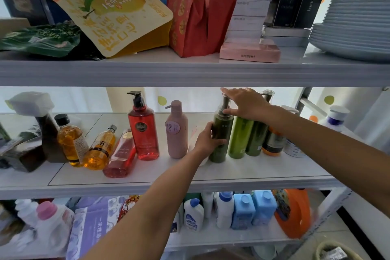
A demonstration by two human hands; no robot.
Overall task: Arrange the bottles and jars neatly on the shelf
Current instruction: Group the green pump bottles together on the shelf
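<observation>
On the middle shelf [190, 177] a dark green pump bottle [221, 133] stands upright. My left hand [207, 138] grips its lower body from the left. My right hand [245, 104] rests over its pump head and neck, fingers curled round the top. Two lighter green bottles [240, 137] stand just right of it, touching. To the left stand a pink pump bottle [176, 131] and a red pump bottle [144, 129]. A small red bottle [122, 154] and two amber bottles [100, 148] lean against one another.
A dark spray bottle [45, 131] stands at far left, an orange-banded bottle [273, 141] and white jars at right. The upper shelf holds snack bags, boxes and stacked plates [354, 27]. Detergent bottles [242, 209] fill the lower shelf. The front strip of the middle shelf is bare.
</observation>
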